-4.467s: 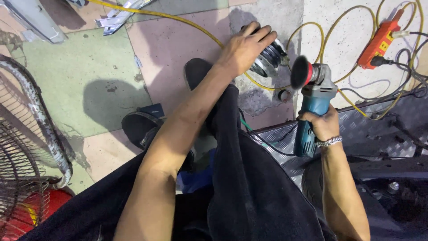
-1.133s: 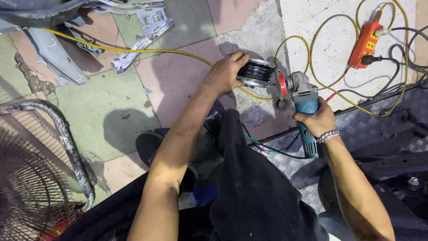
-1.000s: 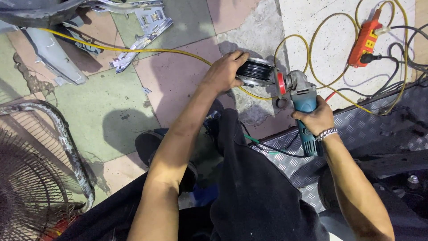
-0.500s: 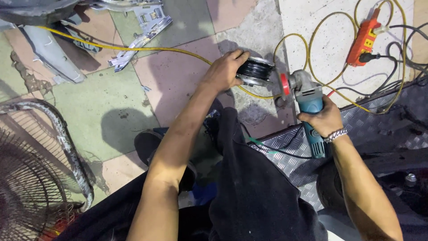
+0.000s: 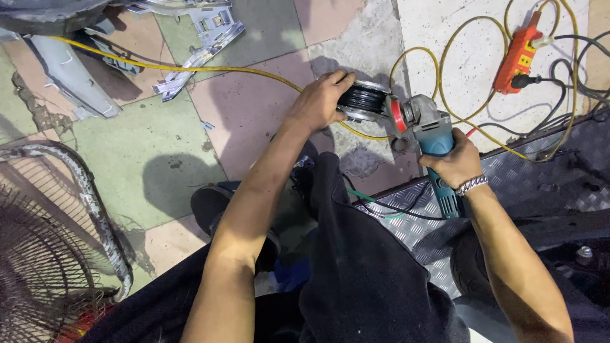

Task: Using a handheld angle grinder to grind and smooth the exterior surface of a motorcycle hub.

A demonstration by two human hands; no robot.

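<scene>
My left hand (image 5: 319, 101) grips a round black-and-silver metal part (image 5: 364, 101), holding it low over the tiled floor. My right hand (image 5: 452, 163) is wrapped around the blue body of an angle grinder (image 5: 429, 134). The grinder's red disc (image 5: 398, 117) stands right beside the round part, touching or nearly touching its edge. A silver bracelet circles my right wrist. My dark-trousered legs fill the lower middle of the view.
A yellow cable (image 5: 190, 67) runs across the floor and loops toward an orange power strip (image 5: 519, 57) at the upper right. A metal fan grille (image 5: 57, 254) lies at the lower left. Silver plastic panels (image 5: 197, 44) lie at the top. Checker-plate metal (image 5: 508, 184) sits at right.
Over the frames the view shifted, and the grinder and the round part came closer together; in the last second both hands moved only slightly and kept their grips.
</scene>
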